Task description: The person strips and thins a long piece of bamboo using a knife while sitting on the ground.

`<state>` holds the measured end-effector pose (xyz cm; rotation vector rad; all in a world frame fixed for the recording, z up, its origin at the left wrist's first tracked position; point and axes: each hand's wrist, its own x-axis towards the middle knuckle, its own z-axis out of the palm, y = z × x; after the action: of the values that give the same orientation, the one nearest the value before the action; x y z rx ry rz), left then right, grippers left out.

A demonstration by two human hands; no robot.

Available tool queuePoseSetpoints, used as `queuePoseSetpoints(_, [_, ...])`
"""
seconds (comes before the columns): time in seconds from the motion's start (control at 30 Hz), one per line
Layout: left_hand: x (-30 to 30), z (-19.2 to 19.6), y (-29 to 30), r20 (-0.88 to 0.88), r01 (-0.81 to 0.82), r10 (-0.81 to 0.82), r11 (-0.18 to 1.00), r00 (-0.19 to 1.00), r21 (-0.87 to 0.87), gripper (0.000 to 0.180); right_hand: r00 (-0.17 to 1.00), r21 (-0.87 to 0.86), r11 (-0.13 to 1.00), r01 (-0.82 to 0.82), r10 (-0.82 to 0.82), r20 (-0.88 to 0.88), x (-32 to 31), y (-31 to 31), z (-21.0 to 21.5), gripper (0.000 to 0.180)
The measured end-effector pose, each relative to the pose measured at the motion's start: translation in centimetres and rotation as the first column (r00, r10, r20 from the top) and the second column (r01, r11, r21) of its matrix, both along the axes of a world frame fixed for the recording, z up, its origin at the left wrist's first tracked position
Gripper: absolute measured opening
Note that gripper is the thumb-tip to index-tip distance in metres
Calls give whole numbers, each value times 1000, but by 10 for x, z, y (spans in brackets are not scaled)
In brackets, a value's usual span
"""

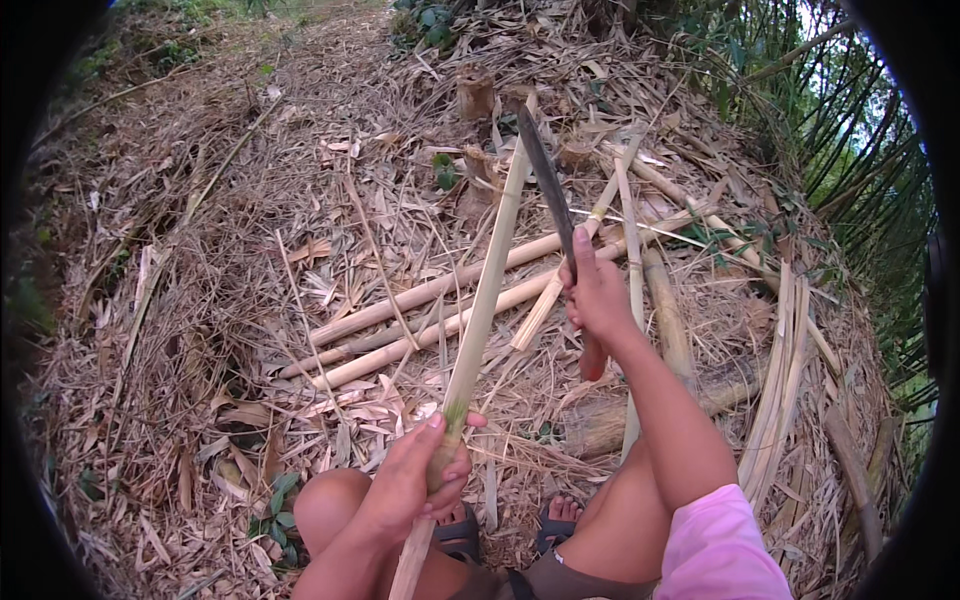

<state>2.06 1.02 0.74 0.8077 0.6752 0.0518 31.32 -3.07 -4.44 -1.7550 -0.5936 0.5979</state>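
My left hand (418,475) is wrapped round a long split bamboo strip (482,300), just at a greenish joint. The strip slants up and away from me, its lower end passing below my hand toward my lap. In my right hand (600,295) is a machete (545,175), gripped by its reddish-brown handle, with the thumb lying along the top. Its dark blade points up and to the left. The blade's tip comes close to the strip's far end; whether they touch I cannot tell.
Several bamboo poles (430,300) lie across the dry leaves ahead. A thick bamboo log (600,425) rests before my right foot. Long split strips (780,385) lie at the right. Cut stumps (475,95) stand farther off, and bamboo stems (885,130) rise at the far right.
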Motion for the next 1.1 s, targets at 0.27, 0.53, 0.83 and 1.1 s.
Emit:
queuePoseSetpoints(0.27, [-7,5,0,78,-78,80,997,994,-28,48,946,13,960,-280,274,175,-61,-7,11,62])
queuePoseSetpoints(0.53, [-5,-1,7,93,-165,166,986,982,-10,45,749,-163,864,-477,497,439,-94,-23,25,56])
queuePoseSetpoints(0.83, [-6,-2,-7,-8,-45,46,995,999,85,45,863,-34,897,-442,435,258,-95,-20,27,50])
queuePoseSetpoints(1.1, [-2,-17,-14,-14,9,-7,992,1000,125,75,843,251,928,-275,358,-401,-88,-15,17,35])
